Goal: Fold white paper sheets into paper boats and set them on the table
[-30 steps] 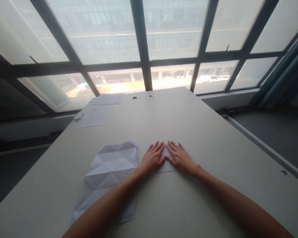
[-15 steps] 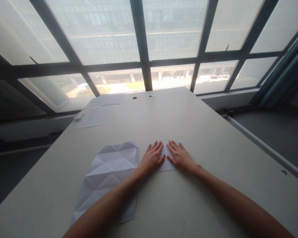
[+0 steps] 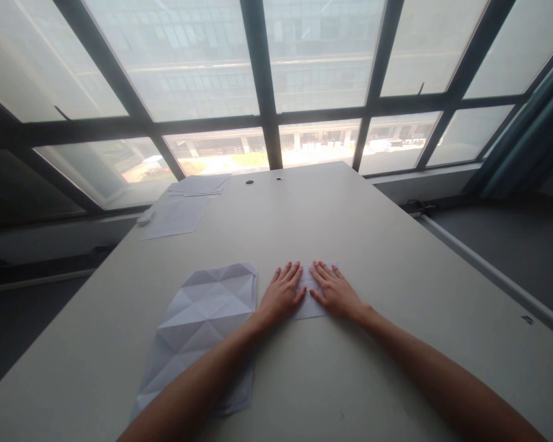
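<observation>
A small piece of white paper (image 3: 311, 309) lies flat on the table in front of me, partly hidden under both hands. My left hand (image 3: 282, 293) rests palm down on its left side, fingers stretched out. On the right side, my right hand (image 3: 335, 290) lies flat too, fingers pointing away and slightly inward. The two thumbs are close together over the paper with a narrow gap between them. To the left, creased white paper (image 3: 207, 301) with diamond-shaped fold lines lies partly beneath my left forearm.
The white table (image 3: 295, 221) stretches toward a large window (image 3: 322, 55) with dark frames. At its far left lie several paper sheets (image 3: 177, 215) and a small white object (image 3: 144, 219). Two round holes show near the far edge. A curtain (image 3: 520, 141) hangs at right.
</observation>
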### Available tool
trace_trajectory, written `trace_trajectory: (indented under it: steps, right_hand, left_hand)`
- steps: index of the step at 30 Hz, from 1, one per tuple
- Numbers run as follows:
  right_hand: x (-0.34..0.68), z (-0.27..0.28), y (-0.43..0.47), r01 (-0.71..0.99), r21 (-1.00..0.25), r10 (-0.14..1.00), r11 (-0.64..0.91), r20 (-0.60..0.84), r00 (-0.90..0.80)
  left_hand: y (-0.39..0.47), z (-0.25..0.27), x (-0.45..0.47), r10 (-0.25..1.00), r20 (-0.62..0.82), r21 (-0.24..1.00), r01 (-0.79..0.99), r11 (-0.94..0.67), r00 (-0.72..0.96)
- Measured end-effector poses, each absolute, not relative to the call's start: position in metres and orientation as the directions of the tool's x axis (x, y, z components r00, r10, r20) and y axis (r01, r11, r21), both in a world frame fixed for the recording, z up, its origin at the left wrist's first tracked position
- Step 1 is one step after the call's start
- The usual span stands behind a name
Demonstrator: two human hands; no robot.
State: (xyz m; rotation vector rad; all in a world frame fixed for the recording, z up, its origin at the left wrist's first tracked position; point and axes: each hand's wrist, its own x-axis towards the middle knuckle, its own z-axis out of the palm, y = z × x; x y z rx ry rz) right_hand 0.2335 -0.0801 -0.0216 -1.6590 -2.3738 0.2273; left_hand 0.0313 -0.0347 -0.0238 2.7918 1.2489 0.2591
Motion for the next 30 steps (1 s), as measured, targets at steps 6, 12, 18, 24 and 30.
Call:
trace_trajectory:
  steps: [6, 12, 18, 24, 30]
  right_hand:
    - [0.2339, -0.0223, -0.0801, 0.899, -0.268, 0.938, 0.347, 0.102, -0.332]
    - [0.2339, -0.0230, -0.0796, 0.899, -0.267, 0.938, 0.347, 0.107, -0.330]
    - [0.2339, -0.0241, -0.0793, 0.899, -0.263, 0.936, 0.351, 0.119, -0.331]
    - [0.2337, -0.0241, -0.0796, 0.900, -0.259, 0.937, 0.349, 0.117, -0.330]
    - [0.2336, -0.0238, -0.0792, 0.901, -0.263, 0.938, 0.346, 0.113, -0.327]
  left_hand:
    - [-0.0347, -0.0239, 0.0308, 0.742, 0.132, 0.140, 0.729, -0.671, 0.658]
    - [-0.0350, -0.0240, 0.0309, 0.743, 0.140, 0.137, 0.730, -0.669, 0.655]
    - [-0.0346, -0.0243, 0.0313, 0.745, 0.136, 0.130, 0.733, -0.667, 0.653]
    - [-0.0347, -0.0246, 0.0314, 0.748, 0.136, 0.132, 0.736, -0.664, 0.650]
    - [-0.0354, -0.0228, 0.0313, 0.747, 0.132, 0.137, 0.735, -0.665, 0.651]
